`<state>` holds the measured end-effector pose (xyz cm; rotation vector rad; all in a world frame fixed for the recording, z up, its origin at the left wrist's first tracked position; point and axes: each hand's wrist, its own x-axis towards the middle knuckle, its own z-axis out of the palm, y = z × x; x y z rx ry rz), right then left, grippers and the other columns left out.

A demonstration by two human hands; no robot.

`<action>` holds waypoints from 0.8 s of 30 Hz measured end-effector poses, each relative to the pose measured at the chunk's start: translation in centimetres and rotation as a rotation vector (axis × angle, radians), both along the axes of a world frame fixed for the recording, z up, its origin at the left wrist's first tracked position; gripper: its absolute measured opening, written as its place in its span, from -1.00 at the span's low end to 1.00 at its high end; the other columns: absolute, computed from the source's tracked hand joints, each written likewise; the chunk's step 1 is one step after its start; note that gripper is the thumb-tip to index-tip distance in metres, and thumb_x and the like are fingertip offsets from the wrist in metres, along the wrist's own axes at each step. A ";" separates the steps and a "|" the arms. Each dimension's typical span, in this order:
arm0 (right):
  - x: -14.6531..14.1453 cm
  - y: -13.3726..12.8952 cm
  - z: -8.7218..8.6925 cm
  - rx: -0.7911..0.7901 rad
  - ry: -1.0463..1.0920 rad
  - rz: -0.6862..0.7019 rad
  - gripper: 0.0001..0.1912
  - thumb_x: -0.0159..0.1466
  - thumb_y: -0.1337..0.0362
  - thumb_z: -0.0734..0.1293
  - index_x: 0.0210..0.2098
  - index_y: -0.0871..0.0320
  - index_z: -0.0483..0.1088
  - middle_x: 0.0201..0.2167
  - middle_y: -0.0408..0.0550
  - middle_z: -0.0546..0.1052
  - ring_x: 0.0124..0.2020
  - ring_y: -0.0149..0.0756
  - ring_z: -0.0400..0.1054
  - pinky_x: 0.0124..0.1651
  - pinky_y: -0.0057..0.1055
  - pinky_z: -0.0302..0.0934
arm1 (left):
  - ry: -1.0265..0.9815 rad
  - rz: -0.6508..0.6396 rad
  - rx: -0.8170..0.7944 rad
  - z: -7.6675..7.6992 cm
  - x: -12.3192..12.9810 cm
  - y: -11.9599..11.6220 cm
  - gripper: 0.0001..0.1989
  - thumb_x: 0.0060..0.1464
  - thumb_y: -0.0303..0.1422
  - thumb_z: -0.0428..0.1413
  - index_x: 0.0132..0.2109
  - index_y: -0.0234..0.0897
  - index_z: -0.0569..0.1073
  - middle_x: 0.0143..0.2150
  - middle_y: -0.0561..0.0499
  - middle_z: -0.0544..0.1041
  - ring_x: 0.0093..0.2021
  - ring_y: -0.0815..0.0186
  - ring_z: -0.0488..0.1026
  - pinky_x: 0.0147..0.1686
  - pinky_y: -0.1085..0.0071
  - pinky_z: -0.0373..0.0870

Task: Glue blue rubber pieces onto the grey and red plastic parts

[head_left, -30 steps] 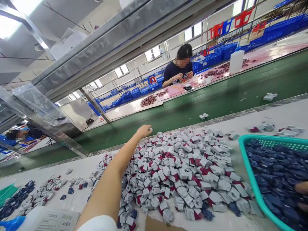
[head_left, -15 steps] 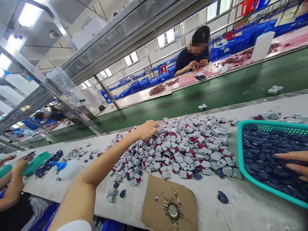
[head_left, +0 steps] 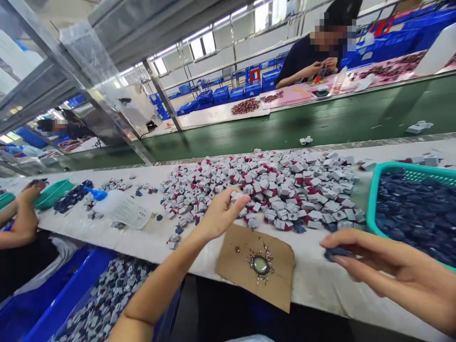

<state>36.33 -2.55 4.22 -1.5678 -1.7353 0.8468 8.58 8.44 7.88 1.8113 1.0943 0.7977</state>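
Note:
My left hand is closed in a pinch at the near edge of a large heap of light grey and dark red plastic pieces. Between its thumb and fingertip shows a small light grey piece. To the right, the thumb and fingers of my right hand pinch a dark blue plastic piece, just above or on the worktop. Between the hands, near the table edge, lies a brown cardboard sheet bearing a round cup-like thing with a pale content, ringed by brownish splashes.
A green basket full of dark blue pieces stands on the right. A white bottle with a blue nozzle lies left. Below is a blue bin of pieces. A green conveyor runs behind; co-workers sit across and at left.
My left hand has drawn back from the top of the heap, now with a grey piece. My right hand has left the basket and closed on a dark blue piece. The view has shifted down.

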 end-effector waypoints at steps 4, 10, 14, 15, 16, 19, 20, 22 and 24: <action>-5.2 1.2 0.6 -0.266 0.218 0.279 -0.57 0.30 -0.12 0.23 -0.06 0.04 0.43 -0.48 -0.08 0.48 -0.60 -0.44 0.25 -0.60 -0.58 0.17 | -0.416 0.098 -0.458 -2.6 -1.1 -4.2 -0.63 0.07 -0.01 -0.03 -0.26 -0.25 0.30 -0.47 0.12 0.25 -0.55 0.45 0.14 -0.64 0.58 0.00; -8.5 2.0 0.1 -0.371 0.337 0.347 -0.55 0.30 -0.08 0.25 -0.05 0.15 0.36 -0.48 -0.06 0.48 -0.52 -0.41 0.35 -0.56 -0.58 0.17 | -0.561 0.195 -0.478 -4.4 -3.0 -7.6 -0.61 0.00 -0.18 0.21 -0.07 -0.27 0.39 -0.29 0.01 0.40 -0.33 0.34 0.41 -0.59 0.56 0.37; -9.1 2.3 0.0 -0.340 0.195 0.382 -0.56 0.31 -0.09 0.24 -0.10 0.12 0.46 -0.45 -0.03 0.50 -0.48 -0.34 0.40 -0.52 -0.51 0.24 | -0.661 0.293 -0.530 -6.4 -3.6 -8.4 -0.55 -0.09 -0.16 0.31 -0.10 -0.28 0.42 -0.28 0.02 0.44 -0.38 0.37 0.45 -0.57 0.56 0.43; -9.1 2.4 0.0 -0.293 0.146 0.391 -0.58 0.30 -0.09 0.25 -0.15 0.10 0.50 -0.36 0.00 0.53 -0.39 -0.30 0.43 -0.45 -0.49 0.28 | -0.676 0.320 -0.541 -6.9 -3.7 -8.5 -0.54 -0.10 -0.15 0.32 -0.11 -0.29 0.42 -0.29 0.02 0.44 -0.39 0.38 0.45 -0.57 0.57 0.43; -9.1 2.5 0.0 -0.225 0.102 0.397 -0.61 0.29 -0.08 0.26 -0.19 0.08 0.53 -0.27 0.01 0.53 -0.29 -0.26 0.45 -0.38 -0.46 0.32 | -0.688 0.345 -0.546 -7.4 -3.7 -8.6 -0.53 -0.11 -0.14 0.33 -0.11 -0.29 0.43 -0.29 0.03 0.45 -0.40 0.39 0.45 -0.58 0.58 0.43; -9.0 2.9 0.0 -0.042 -0.006 0.372 -0.68 0.30 -0.04 0.28 -0.20 -0.01 0.56 -0.24 -0.03 0.49 -0.25 -0.28 0.41 -0.31 -0.44 0.30 | -0.705 0.386 -0.545 -8.3 -3.9 -8.8 -0.53 -0.11 -0.12 0.32 -0.12 -0.29 0.44 -0.33 0.05 0.45 -0.43 0.41 0.45 -0.58 0.58 0.44; -8.8 3.0 0.0 -0.033 -0.032 0.343 -0.69 0.30 -0.03 0.28 -0.19 -0.01 0.56 -0.27 -0.04 0.48 -0.30 -0.31 0.39 -0.35 -0.45 0.28 | -0.712 0.389 -0.543 -8.4 -3.9 -8.9 -0.54 -0.10 -0.11 0.32 -0.12 -0.29 0.44 -0.35 0.06 0.44 -0.43 0.41 0.45 -0.58 0.58 0.44; -8.6 2.9 -0.2 -0.083 -0.050 0.278 -0.68 0.29 -0.04 0.29 -0.16 0.01 0.52 -0.32 -0.07 0.49 -0.36 -0.34 0.36 -0.43 -0.48 0.22 | -0.730 0.380 -0.540 -8.5 -4.0 -8.8 -0.55 -0.08 -0.12 0.31 -0.12 -0.28 0.44 -0.37 0.07 0.43 -0.44 0.41 0.45 -0.58 0.58 0.44; -8.3 2.6 -0.5 -0.164 -0.022 0.247 -0.67 0.28 -0.06 0.30 -0.16 0.03 0.45 -0.30 -0.10 0.51 -0.37 -0.35 0.38 -0.45 -0.51 0.22 | -0.737 0.360 -0.536 -8.5 -4.1 -8.8 -0.57 -0.07 -0.13 0.30 -0.12 -0.28 0.43 -0.38 0.08 0.42 -0.44 0.41 0.45 -0.57 0.58 0.45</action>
